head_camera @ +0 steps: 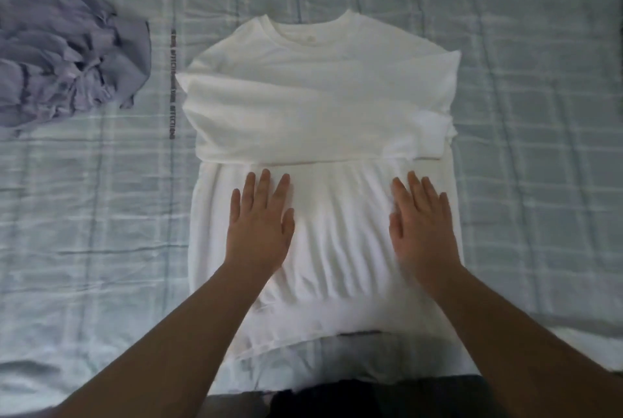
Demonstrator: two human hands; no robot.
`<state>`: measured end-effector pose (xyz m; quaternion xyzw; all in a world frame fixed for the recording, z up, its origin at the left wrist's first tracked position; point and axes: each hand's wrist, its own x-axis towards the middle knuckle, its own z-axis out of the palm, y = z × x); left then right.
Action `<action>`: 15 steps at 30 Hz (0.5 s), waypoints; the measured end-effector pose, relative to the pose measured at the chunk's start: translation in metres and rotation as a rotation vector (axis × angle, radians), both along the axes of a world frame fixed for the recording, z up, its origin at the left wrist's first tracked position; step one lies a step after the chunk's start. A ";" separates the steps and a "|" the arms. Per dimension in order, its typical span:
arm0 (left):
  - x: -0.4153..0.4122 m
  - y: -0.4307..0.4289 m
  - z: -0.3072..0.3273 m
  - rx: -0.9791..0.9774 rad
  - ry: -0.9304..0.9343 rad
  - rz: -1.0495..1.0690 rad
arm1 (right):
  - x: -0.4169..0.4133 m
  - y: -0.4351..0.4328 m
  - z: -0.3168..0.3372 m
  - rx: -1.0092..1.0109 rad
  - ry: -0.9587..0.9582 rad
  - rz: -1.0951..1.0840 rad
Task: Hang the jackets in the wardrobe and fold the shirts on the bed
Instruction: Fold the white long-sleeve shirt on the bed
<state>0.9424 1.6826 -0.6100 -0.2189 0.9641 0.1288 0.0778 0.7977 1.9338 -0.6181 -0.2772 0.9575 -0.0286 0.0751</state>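
Both palms flat on white shirt [323, 121], fingers straight, grasping nothing. Left hand [259, 229], right hand [421, 225] level, equally near. Collar beyond fingertips, hem behind wrists; long axis runs away from body.

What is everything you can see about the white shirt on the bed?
The white shirt looks like soft, plain cloth with a round neck pointing away from the person. It lies flat on the bed, its sleeves folded across the chest. The lower half is wrinkled. The left hand and right hand press flat on it, fingers straight.
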 end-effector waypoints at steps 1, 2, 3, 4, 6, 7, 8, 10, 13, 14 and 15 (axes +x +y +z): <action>0.024 0.001 0.005 0.004 -0.016 0.049 | 0.018 0.014 0.004 0.032 -0.027 -0.044; 0.047 0.002 0.010 0.009 -0.028 0.123 | 0.036 0.028 0.009 0.054 -0.048 -0.091; 0.070 0.002 0.015 0.024 -0.042 0.216 | 0.053 0.041 0.013 0.059 -0.071 -0.146; 0.091 0.004 0.019 0.053 -0.076 0.314 | 0.069 0.053 0.015 0.049 -0.104 -0.214; 0.125 0.012 0.024 0.158 -0.126 0.484 | 0.097 0.073 0.019 -0.042 -0.204 -0.410; 0.137 0.015 0.025 0.241 -0.106 0.581 | 0.108 0.082 0.019 -0.148 -0.263 -0.525; 0.145 0.018 0.027 0.341 -0.066 0.694 | 0.117 0.087 0.021 -0.272 -0.317 -0.644; 0.150 0.017 0.031 0.512 0.010 0.924 | 0.122 0.090 0.028 -0.468 -0.400 -0.882; 0.154 0.009 0.035 0.640 -0.106 1.019 | 0.107 0.088 0.038 -0.561 -0.537 -1.133; 0.155 0.008 0.037 0.658 -0.169 0.988 | 0.101 0.088 0.040 -0.525 -0.604 -1.158; 0.156 0.007 0.038 0.686 -0.190 0.971 | 0.095 0.087 0.042 -0.488 -0.661 -1.170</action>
